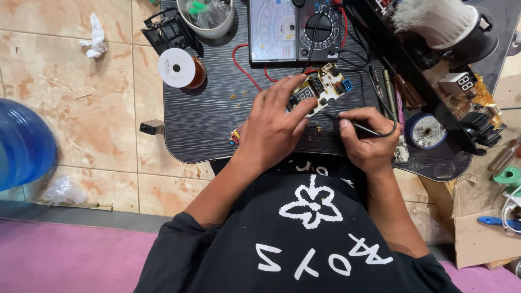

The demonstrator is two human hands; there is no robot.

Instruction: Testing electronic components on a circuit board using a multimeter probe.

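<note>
Under the left hand [274, 127]: pale circuit board [320, 87], pressed flat on the black table [201, 119], fingers spread wide. Just beside it, right hand [369, 138]: closed around a black probe [358, 127]. Beyond both hands: analogue multimeter [296, 30].

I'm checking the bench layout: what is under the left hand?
The left hand presses on a pale circuit board lying on the dark table. The board's near part is covered by the hand.
</note>
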